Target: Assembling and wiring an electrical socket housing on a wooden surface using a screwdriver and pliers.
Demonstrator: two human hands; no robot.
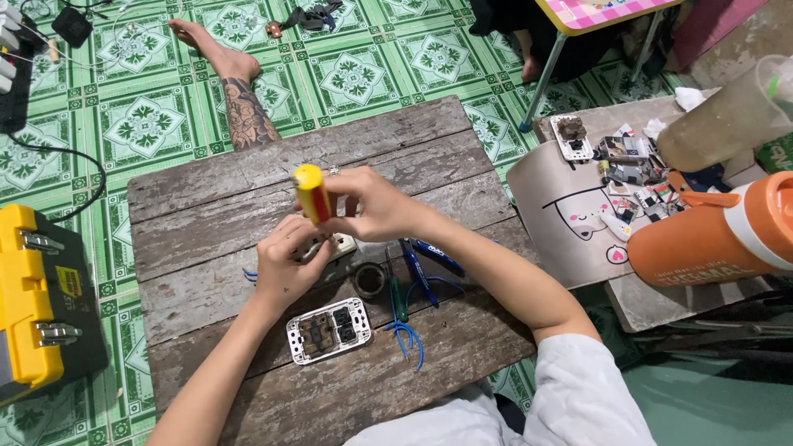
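- The right hand (372, 202) is closed around a screwdriver (312, 192) with a yellow and red handle, which stands almost upright over the wooden board (198, 248).
- The left hand (285, 260) is closed on a white socket (334, 245) and presses it down on the board, just under the screwdriver (the tip itself is hidden by the fingers).
- Near the left wrist lies a white switch plate (329, 330) with dark inserts.
- Between the forearms there are blue-handled pliers (429, 260), a green screwdriver (398, 296), a small dark ring (370, 279) and blue wire (409, 337).
- A yellow toolbox (33, 297) stands on the green tiled floor at the left; an orange bottle (710, 235) is at the right.
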